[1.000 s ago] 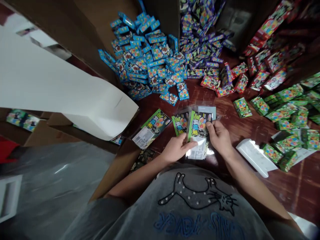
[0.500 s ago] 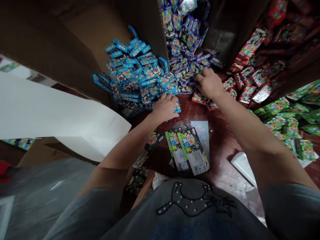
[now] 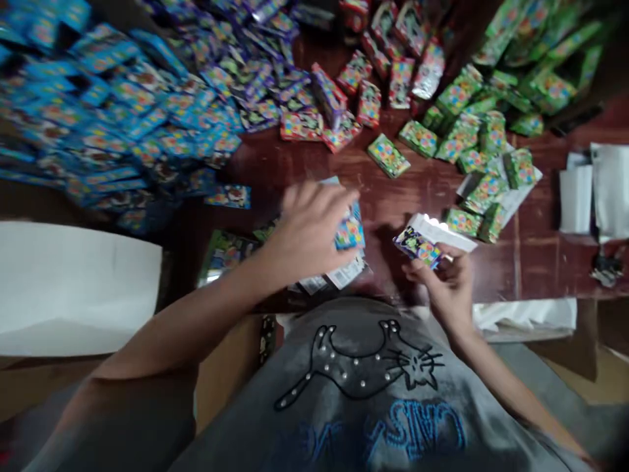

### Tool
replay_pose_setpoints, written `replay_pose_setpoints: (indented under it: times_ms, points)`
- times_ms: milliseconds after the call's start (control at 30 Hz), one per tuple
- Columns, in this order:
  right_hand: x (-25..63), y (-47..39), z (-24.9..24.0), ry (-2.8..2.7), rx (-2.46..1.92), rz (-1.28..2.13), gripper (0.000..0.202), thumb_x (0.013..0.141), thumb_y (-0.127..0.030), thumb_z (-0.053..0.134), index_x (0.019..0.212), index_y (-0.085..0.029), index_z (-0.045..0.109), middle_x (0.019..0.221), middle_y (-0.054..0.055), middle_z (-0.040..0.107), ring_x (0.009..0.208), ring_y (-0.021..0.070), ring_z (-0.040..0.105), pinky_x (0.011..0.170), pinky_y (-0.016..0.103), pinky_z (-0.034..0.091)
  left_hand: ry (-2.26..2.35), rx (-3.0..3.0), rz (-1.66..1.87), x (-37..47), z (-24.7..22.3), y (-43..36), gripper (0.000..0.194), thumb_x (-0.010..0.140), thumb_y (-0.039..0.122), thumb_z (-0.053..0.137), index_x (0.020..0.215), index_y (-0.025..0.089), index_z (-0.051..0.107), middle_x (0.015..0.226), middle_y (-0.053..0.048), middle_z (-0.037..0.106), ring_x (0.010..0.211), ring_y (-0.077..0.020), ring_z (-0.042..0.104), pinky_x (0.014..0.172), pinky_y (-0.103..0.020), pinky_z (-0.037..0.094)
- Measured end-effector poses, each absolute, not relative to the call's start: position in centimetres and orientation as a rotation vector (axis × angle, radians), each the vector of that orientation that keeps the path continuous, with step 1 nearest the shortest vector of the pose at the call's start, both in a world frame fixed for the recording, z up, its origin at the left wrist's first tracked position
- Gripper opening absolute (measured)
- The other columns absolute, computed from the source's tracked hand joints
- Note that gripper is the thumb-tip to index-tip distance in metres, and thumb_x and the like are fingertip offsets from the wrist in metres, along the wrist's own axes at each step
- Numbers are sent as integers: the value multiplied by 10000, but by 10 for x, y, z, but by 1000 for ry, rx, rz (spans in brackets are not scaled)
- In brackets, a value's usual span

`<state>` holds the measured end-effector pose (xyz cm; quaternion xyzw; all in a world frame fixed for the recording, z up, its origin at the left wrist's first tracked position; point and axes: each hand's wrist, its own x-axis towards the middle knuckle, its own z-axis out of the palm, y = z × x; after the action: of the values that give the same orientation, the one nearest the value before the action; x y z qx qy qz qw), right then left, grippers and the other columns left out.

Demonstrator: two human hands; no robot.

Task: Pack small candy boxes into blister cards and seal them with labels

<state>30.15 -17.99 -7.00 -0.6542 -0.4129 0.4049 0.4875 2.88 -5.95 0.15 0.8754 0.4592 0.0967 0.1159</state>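
My left hand, blurred by motion, is closed on a small blue candy packet, which shows between thumb and fingers. Beneath it lie printed plastic pouches, mostly covered by the hand. To the right, my right hand pinches a purple candy packet together with a white folded piece behind it, possibly card or a pouch. One loose green packet and one blue packet lie on the dark red table beyond my hands.
Heaps of blue packets, purple packets, red packets and green packets spread across the far side. White stacked pieces lie at the right. A white sheet curves at the left.
Both hands have drawn back from the heaps. The left now holds a blue packet over the pouches; the right has moved rightward with a purple packet and a white piece. The view has shifted right.
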Motion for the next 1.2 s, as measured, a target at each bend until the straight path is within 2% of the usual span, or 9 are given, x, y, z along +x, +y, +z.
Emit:
replay_pose_setpoints:
  times_ms: [200, 267, 333, 433, 633, 733, 900, 1000, 1200]
  points:
    - [345, -243, -86, -1657, -2145, 653, 919, 725, -965, 721, 1231, -207, 607, 777, 54, 757, 629, 278, 742, 537, 372, 545, 880, 2683, -54, 99, -28, -104, 611, 929, 378, 752, 1453, 96, 615, 1404, -187, 682, 1286, -388, 587, 1159, -534, 403]
    - [368, -233, -74, -1983, -2031, 582, 866, 845, -915, 657, 1302, -179, 635, 817, 79, 773, 672, 280, 747, 585, 381, 557, 857, 2682, -117, 105, -33, -102, 666, 928, 422, 771, 1485, 102, 595, 1403, -184, 685, 1291, -396, 585, 1168, -535, 395]
    - [385, -211, -64, -2329, -1668, 516, 769, 979, -753, 639, 1458, -153, 595, 1172, 184, 800, 974, 327, 775, 786, 439, 624, 867, 2658, -130, 108, -36, -100, 836, 908, 478, 803, 1581, 83, 502, 1450, -204, 667, 1325, -408, 577, 1187, -536, 382]
    - [393, -169, -60, -2728, -1093, 511, 804, 1045, -519, 641, 1676, -87, 394, 1626, 263, 563, 1334, 389, 621, 1059, 533, 571, 928, 2604, -134, 111, -43, -102, 1075, 863, 505, 851, 1684, 41, 332, 1525, -254, 622, 1357, -409, 584, 1229, -532, 355]
    - [380, -133, -72, -2775, -1084, 417, 1051, 955, -787, 625, 1669, -46, 413, 1293, 242, 738, 1169, 401, 587, 989, 530, 511, 841, 2655, -66, 70, -37, -90, 1381, 742, 687, 924, 1761, 115, 188, 1729, -277, 412, 1578, -475, 412, 1326, -618, 226]
    - [370, -144, -82, -2667, -1210, 284, 1155, 937, -899, 493, 1667, -10, 388, 1316, 271, 731, 1202, 424, 573, 998, 541, 469, 739, 2714, -173, 29, -22, -73, 1175, 802, 677, 878, 1736, 222, 331, 1810, -201, 312, 1648, -496, 297, 1326, -712, 157]
    - [349, -165, -101, -2615, -1217, 134, 1009, 1015, -788, 503, 1674, -37, 363, 1567, 273, 603, 1334, 418, 538, 1060, 536, 435, 550, 2810, -350, 18, -15, -58, 695, 907, 303, 770, 1571, 374, 578, 1631, -56, 605, 1593, -371, 441, 1339, -693, 179]
    - [345, -182, -106, -2423, -1353, 151, 804, 1020, -671, 607, 1628, -169, 449, 1512, 208, 629, 1319, 389, 560, 1097, 538, 433, 601, 2893, -293, 31, -16, -67, 712, 884, 288, 793, 1564, 314, 585, 1491, -97, 682, 1470, -369, 543, 1313, -673, 243]
    - [342, -216, -101, -2065, -1674, 122, 816, 954, -663, 702, 1607, -244, 449, 1504, 194, 596, 1350, 422, 536, 1134, 614, 412, 865, 2863, -99, 40, -22, -102, 928, 847, 479, 877, 1608, 134, 474, 1445, -218, 631, 1319, -389, 572, 1102, -512, 473]
